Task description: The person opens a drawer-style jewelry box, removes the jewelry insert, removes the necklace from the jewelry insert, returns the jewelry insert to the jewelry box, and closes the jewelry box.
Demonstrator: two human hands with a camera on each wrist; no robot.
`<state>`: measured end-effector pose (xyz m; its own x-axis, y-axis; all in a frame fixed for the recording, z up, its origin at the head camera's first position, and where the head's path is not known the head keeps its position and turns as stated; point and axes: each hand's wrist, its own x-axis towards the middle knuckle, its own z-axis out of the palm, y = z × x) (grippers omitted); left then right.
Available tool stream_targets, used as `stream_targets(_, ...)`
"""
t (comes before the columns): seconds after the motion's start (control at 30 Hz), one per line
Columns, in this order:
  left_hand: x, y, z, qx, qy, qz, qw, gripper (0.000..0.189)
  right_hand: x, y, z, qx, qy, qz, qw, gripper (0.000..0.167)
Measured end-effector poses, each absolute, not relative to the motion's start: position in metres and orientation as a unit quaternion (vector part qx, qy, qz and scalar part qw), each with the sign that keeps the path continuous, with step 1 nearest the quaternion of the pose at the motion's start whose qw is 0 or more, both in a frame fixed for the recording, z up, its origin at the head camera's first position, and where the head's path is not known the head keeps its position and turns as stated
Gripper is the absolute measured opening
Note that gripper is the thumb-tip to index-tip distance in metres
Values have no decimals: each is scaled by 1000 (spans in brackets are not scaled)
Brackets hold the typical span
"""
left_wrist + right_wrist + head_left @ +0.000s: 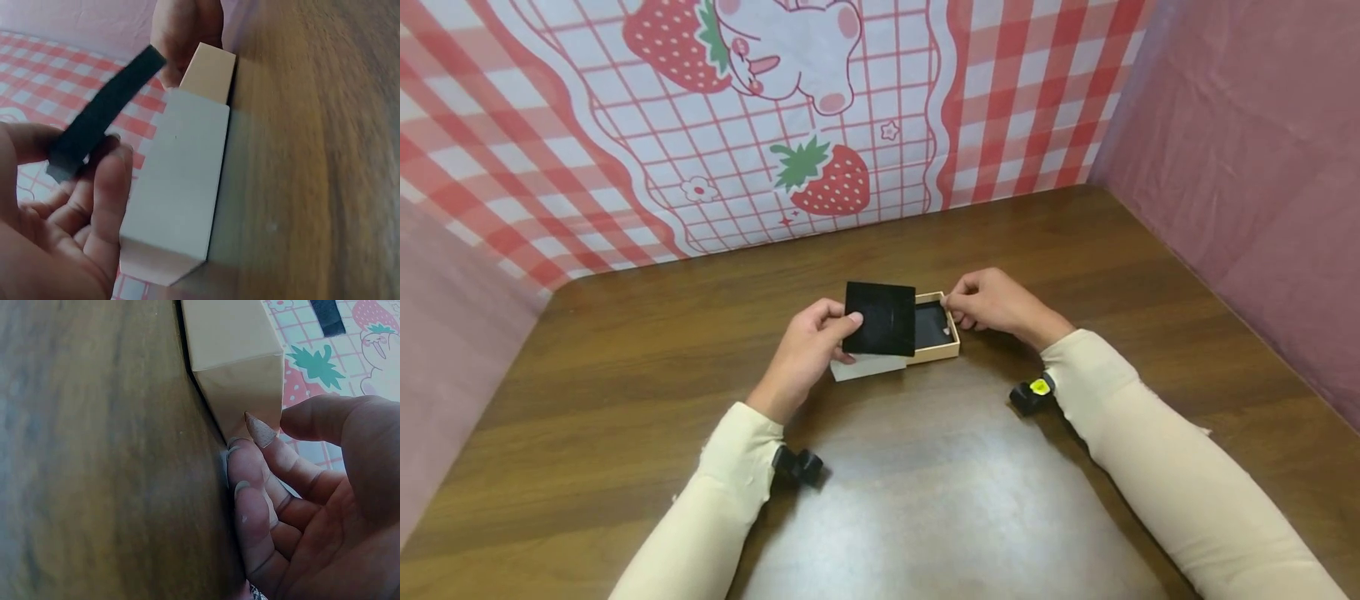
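My left hand [808, 350] pinches a flat black square pad [880, 319] with the thumb on its face. In the left wrist view the pad [106, 109] is seen edge-on, raised and tilted beside a drawer-style box. The box's white sleeve [868, 367] lies on the table, partly hidden under the pad. Out of its right end sticks the tan inner tray [934, 353], with a dark lining [930, 325] inside. At the tray's far right end, my right hand [992, 300] pinches the end wall. The right wrist view shows thumb and fingertips at that tan wall [240, 387].
The brown wooden table [940, 475] spreads around the box. Behind it hangs a red-and-white checked cloth [1022, 100] with strawberries, and a pink cloth [1247, 167] borders the right side. Small black cameras [799, 467] sit at both wrists.
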<state>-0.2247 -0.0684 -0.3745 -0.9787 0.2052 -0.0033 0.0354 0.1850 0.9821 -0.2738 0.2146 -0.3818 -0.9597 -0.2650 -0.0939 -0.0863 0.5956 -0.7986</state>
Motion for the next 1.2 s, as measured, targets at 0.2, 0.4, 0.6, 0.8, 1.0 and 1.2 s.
stream_targets(0.2, -225, -58, -372, 58, 791, 607, 53, 21, -274, 217, -382, -98, 886, -443, 98, 19)
stream_targets(0.4, -226, -50, -368, 24, 803, 594, 47, 22, -274, 217, -382, -97, 887, -441, 95, 19)
stream_targets(0.6, -228, -41, -363, -2, 826, 562, 48, 25, -274, 217, -384, -95, 886, -444, 95, 21)
stream_targets(0.8, -228, -42, -362, -9, 826, 562, 43, 26, -275, 215, -383, -94, 887, -443, 88, 22)
stream_targets(1.0, -229, -40, -363, -15, 828, 559, 42, 31, -274, 216, -383, -94, 889, -440, 90, 21)
stream_targets(1.2, -229, -40, -362, -17, 836, 546, 45, 34, -274, 216, -384, -92, 889, -441, 87, 20)
